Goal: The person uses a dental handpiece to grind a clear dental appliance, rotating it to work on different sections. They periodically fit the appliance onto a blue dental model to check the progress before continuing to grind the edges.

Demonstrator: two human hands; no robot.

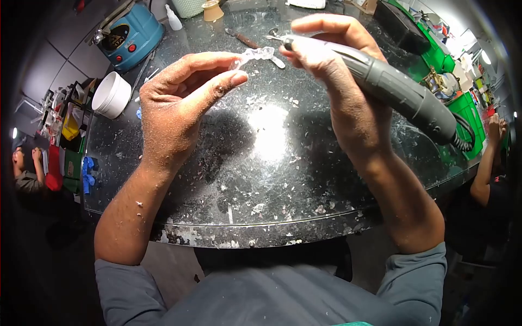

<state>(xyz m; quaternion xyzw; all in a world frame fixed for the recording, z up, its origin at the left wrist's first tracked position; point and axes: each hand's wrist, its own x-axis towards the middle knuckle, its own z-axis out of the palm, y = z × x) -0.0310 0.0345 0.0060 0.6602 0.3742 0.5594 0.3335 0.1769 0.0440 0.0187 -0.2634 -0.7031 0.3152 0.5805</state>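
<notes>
Lots of wht debris [259, 208] on dk bench [304, 190], head view; blue machine [138, 38] L of clear pc [262, 52], green bin [472, 120] R; L hand [176, 106] pinches pc, thumb vs fingers; R hand [353, 95] fingers curl round handpc [402, 89], R of pc; long axis diag, bit [279, 38] pointing L.

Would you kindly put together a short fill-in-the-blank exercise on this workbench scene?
1. The grey handpiece is held in the person's ____ hand.
2. The clear piece is held between finger and ____ of the left hand.
3. The machine with red buttons has a ____ casing.
4. The tub near that machine is ____.

Missing words: right; thumb; blue; white.
</notes>
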